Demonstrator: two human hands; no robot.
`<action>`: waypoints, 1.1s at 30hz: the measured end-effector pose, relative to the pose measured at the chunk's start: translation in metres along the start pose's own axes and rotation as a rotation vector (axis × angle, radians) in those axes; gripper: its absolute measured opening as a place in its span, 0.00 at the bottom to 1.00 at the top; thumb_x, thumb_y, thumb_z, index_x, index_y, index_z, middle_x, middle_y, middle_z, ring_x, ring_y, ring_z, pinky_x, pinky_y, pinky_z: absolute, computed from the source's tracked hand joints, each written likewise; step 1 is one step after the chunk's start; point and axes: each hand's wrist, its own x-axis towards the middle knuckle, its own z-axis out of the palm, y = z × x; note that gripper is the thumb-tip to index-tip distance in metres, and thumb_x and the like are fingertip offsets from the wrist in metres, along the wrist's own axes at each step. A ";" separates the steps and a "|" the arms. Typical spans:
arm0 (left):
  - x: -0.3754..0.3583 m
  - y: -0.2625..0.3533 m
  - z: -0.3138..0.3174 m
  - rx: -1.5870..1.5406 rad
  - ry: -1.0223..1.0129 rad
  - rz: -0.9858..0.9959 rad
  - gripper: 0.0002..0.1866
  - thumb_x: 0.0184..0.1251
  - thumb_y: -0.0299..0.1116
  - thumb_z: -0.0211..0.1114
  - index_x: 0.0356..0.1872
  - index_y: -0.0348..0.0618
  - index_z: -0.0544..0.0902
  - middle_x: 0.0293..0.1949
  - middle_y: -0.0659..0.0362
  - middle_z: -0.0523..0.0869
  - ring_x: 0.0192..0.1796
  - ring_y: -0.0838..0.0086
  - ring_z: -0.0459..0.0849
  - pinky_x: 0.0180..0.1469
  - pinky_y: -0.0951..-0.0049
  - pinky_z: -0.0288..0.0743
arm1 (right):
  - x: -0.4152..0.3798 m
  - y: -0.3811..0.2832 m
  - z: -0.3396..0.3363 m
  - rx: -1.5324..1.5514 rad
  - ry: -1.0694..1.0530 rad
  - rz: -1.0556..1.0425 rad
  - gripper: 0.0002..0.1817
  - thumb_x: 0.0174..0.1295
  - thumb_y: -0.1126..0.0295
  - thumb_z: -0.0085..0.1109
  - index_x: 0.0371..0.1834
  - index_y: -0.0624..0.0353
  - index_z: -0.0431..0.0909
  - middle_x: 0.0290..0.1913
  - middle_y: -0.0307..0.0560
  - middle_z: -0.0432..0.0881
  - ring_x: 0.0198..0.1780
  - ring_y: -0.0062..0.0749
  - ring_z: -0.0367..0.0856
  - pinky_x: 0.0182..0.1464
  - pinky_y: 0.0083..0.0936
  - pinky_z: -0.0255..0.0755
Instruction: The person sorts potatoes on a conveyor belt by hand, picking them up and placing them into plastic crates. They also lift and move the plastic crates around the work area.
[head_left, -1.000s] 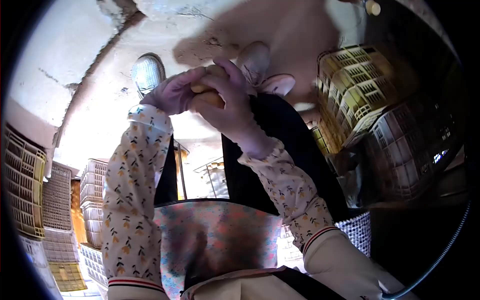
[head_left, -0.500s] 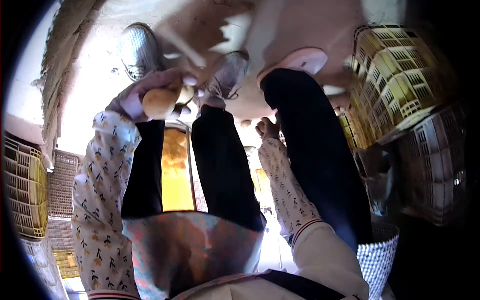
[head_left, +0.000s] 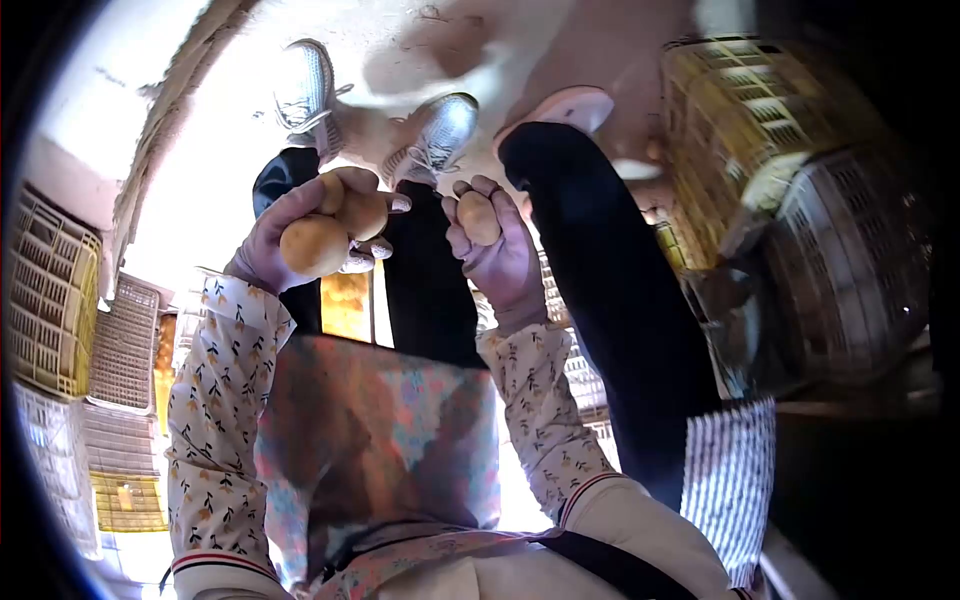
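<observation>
My left hand (head_left: 268, 232), in a floral sleeve, is closed around several round, smooth, tan potatoes (head_left: 314, 246). They sit against the palm, held by the thumb and fingers. To its right, my right hand (head_left: 500, 262) is raised palm-up with its fingers curled round one smaller potato (head_left: 479, 219). The two hands are apart, above my dark-trousered legs. A floral apron (head_left: 385, 440) hangs below them.
Stacked yellow plastic crates (head_left: 755, 150) and a grey crate (head_left: 845, 255) stand at right. More crates (head_left: 50, 295) line the left side. Another person's leg (head_left: 600, 300) with a pink slipper (head_left: 570, 105) is close on my right. A checked cloth (head_left: 730, 490) hangs below it.
My right hand has come up and inward from low beside the leg, and a potato now shows in it. My left hand keeps its potatoes, now turned more into view.
</observation>
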 end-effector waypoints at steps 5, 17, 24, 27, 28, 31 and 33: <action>-0.041 -0.007 0.111 -0.297 -0.272 0.061 0.21 0.80 0.54 0.55 0.64 0.57 0.75 0.76 0.42 0.65 0.56 0.52 0.78 0.48 0.56 0.76 | -0.105 -0.006 0.110 0.036 -0.412 -0.110 0.25 0.76 0.64 0.50 0.72 0.62 0.66 0.72 0.55 0.70 0.69 0.47 0.74 0.67 0.45 0.74; -0.199 0.041 0.385 -0.379 -0.503 0.040 0.27 0.77 0.59 0.53 0.65 0.54 0.78 0.76 0.41 0.65 0.77 0.39 0.63 0.74 0.30 0.57 | -0.382 -0.009 0.309 -0.191 -0.472 -0.327 0.37 0.62 0.78 0.64 0.76 0.63 0.63 0.69 0.56 0.73 0.54 0.36 0.83 0.52 0.26 0.81; -0.244 0.073 0.523 -0.161 -0.411 0.005 0.28 0.75 0.60 0.54 0.66 0.58 0.78 0.76 0.43 0.66 0.78 0.43 0.62 0.78 0.33 0.52 | -0.498 -0.023 0.376 -0.623 -0.450 -0.864 0.41 0.59 0.79 0.70 0.76 0.64 0.62 0.69 0.45 0.72 0.68 0.31 0.74 0.68 0.30 0.74; -0.246 0.077 0.574 -0.127 -0.351 0.003 0.27 0.74 0.58 0.58 0.66 0.56 0.79 0.76 0.43 0.67 0.79 0.45 0.62 0.80 0.37 0.49 | -0.515 -0.043 0.378 -0.600 -0.482 -0.928 0.37 0.59 0.79 0.70 0.73 0.65 0.66 0.66 0.46 0.75 0.64 0.30 0.77 0.65 0.30 0.77; -0.244 0.075 0.591 -0.104 -0.340 0.009 0.27 0.74 0.58 0.59 0.65 0.56 0.79 0.76 0.43 0.67 0.79 0.45 0.62 0.80 0.37 0.49 | -0.519 -0.053 0.377 -0.574 -0.442 -0.929 0.29 0.60 0.77 0.70 0.65 0.65 0.71 0.64 0.47 0.77 0.61 0.30 0.79 0.62 0.30 0.79; -0.233 0.066 0.638 -0.068 -0.324 0.023 0.25 0.74 0.54 0.60 0.64 0.53 0.80 0.74 0.42 0.69 0.78 0.45 0.62 0.81 0.39 0.50 | -0.520 -0.073 0.357 -0.223 -0.512 -0.796 0.21 0.57 0.75 0.74 0.53 0.64 0.78 0.47 0.49 0.85 0.38 0.23 0.83 0.43 0.22 0.79; -0.221 0.069 0.665 -0.035 -0.297 0.041 0.23 0.75 0.52 0.60 0.61 0.51 0.81 0.72 0.43 0.71 0.75 0.47 0.66 0.79 0.41 0.55 | -0.541 -0.084 0.389 -0.690 -0.151 -1.071 0.31 0.56 0.69 0.77 0.62 0.65 0.76 0.47 0.50 0.86 0.35 0.20 0.83 0.41 0.20 0.79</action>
